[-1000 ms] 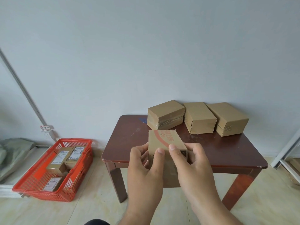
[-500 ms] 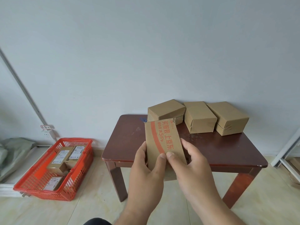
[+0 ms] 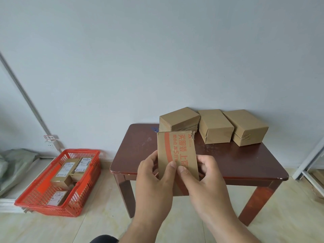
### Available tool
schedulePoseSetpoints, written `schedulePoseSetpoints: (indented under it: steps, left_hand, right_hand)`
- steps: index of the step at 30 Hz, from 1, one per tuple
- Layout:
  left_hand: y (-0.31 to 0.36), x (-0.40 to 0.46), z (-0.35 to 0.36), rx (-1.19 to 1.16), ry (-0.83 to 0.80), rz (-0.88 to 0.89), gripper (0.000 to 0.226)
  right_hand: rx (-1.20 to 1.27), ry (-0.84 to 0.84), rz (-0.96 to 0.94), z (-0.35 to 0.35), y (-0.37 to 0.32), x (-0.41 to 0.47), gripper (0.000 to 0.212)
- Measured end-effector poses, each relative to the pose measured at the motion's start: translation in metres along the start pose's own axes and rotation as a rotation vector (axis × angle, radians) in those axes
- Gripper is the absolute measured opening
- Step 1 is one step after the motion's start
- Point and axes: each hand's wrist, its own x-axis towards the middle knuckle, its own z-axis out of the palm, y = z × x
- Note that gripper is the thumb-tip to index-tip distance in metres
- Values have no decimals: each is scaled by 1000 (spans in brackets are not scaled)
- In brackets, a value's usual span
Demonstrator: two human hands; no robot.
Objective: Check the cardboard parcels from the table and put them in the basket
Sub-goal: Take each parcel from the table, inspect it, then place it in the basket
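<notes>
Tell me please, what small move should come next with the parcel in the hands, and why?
Probably carry the flat brown cardboard parcel with orange print leftward toward the red plastic basket on the floor. Both the left hand and the right hand grip it upright, printed face toward the camera, so the check seems nearly finished.

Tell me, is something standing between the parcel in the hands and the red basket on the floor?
Nothing visible does. The held parcel is above the table's front edge; the basket sits on open floor to its left.
</notes>
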Motion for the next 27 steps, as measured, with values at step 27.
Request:
schedulePoseSetpoints:
  steps: [27]
  left_hand:
    - [3,-1,-3,-37,21,41,21]
  right_hand:
    - [-48,30,-66,-2,-5,-1,29]
